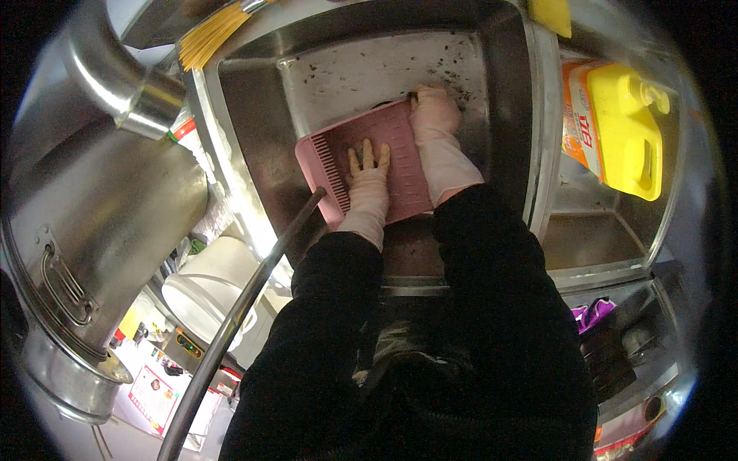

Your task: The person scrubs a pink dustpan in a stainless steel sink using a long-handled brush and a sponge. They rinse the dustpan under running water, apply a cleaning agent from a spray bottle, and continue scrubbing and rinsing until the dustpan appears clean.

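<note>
A pink plastic dustpan point(412, 167) with a row of comb teeth along its left part is tilted inside a stainless steel sink point(253, 115). My left hand point(369, 184), in a pale glove, lies on the pan's inner face with its fingers spread. My right hand point(438, 124), also gloved, is curled around the upper right edge of the pan. A dark metal pole point(248, 299) runs up from the lower left, its end at the toothed side; whether it joins the pan is unclear. Small dark bits of debris point(447, 69) dot the sink floor.
A yellow jug point(628, 127) stands at the second basin on the right. Yellow bristles of a brush point(213, 34) rest at the sink's upper left corner. On the left are a large steel pot point(115, 207) and a white bucket point(213, 276). A yellow cloth or sponge point(550, 14) lies at top right.
</note>
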### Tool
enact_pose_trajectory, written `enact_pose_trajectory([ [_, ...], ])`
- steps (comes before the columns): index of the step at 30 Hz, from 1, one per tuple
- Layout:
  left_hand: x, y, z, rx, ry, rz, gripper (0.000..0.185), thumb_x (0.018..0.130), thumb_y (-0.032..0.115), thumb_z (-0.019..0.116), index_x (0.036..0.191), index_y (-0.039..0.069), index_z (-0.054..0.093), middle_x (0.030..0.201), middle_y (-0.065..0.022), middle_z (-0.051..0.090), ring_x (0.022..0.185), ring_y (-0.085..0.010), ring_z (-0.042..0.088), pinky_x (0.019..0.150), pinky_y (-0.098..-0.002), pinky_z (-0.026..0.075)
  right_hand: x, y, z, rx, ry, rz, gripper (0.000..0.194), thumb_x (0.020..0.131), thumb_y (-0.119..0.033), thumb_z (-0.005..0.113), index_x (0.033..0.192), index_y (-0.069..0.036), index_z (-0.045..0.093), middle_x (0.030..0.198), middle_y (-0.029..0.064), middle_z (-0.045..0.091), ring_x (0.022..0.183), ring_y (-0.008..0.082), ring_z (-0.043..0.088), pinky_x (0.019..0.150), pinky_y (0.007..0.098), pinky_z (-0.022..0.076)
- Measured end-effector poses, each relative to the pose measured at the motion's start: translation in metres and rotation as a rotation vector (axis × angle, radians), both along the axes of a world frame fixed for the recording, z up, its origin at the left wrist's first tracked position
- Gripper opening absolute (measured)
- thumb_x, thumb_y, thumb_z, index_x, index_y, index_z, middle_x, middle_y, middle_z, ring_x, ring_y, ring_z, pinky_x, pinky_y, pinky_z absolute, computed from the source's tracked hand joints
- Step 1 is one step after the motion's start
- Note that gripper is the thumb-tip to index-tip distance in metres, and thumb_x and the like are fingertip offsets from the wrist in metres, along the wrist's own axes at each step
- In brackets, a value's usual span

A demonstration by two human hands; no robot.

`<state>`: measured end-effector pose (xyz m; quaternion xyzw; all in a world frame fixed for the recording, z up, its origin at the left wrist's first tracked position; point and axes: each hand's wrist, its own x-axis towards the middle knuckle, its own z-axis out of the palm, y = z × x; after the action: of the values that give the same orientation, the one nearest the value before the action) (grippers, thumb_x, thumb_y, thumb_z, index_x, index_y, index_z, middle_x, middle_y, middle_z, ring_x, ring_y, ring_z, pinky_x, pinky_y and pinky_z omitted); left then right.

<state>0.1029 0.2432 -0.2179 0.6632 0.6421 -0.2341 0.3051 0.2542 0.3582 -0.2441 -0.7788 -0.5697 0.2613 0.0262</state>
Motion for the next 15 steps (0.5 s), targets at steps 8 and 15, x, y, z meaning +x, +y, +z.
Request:
enact_pose_trajectory([
  [8,-0.001,0.003,0.003,-0.045,0.023,-0.035,0.078,0.086,-0.004,0.046,0.151,0.031,0.02,0.162,-0.0064,0.003,0.146,-0.0416,0.007,0.112,-0.0595,0.024,-0.004,-0.001,-0.004,-0.071,0.092,-0.069,0.026,0.089,-0.025,0.061,0.111,-0.013,0.066,0.106,0.0152,0.065,0.095,0.0335,0.064,0.078,0.0453,0.0529],
  [15,-0.002,-0.001,-0.002,-0.017,-0.013,-0.032,0.088,0.078,-0.009,0.052,0.151,0.027,0.02,0.16,-0.0117,0.007,0.144,-0.0462,0.01,0.113,-0.0528,0.028,-0.008,-0.039,0.012,-0.032,0.047,0.075,0.025,0.087,-0.022,0.063,0.11,-0.013,0.067,0.105,0.0143,0.065,0.095,0.0339,0.064,0.08,0.0442,0.0523],
])
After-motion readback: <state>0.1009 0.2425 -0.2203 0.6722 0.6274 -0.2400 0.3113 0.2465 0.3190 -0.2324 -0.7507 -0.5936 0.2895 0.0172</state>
